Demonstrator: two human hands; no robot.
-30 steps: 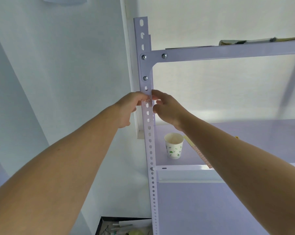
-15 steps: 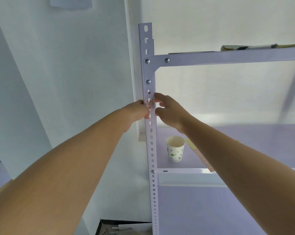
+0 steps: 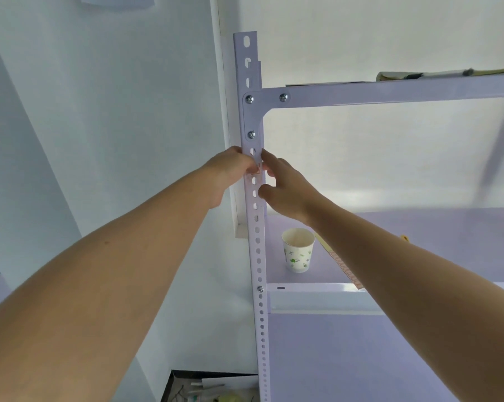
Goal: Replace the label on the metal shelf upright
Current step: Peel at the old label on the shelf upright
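A white perforated metal shelf upright (image 3: 258,256) runs top to bottom in the middle of the view. A small pale label (image 3: 256,168) with reddish print sits on its face, just under a corner bracket with three bolts. My left hand (image 3: 230,172) reaches in from the left, its fingertips curled onto the label's left edge. My right hand (image 3: 285,184) comes from the right, fingertips on the label's right edge and thumb against the upright below. The fingers hide most of the label.
A paper cup (image 3: 298,249) with green print stands on the shelf board (image 3: 418,227), with a ruler (image 3: 343,266) beside it. Flat items (image 3: 418,74) lie on the top shelf. A dark box of clutter (image 3: 210,387) sits on the floor. A white wall is at left.
The view has shifted a little, so the upright sits lower and further right in frame. Both hands stay at the label, and my left fingertips now cover more of it.
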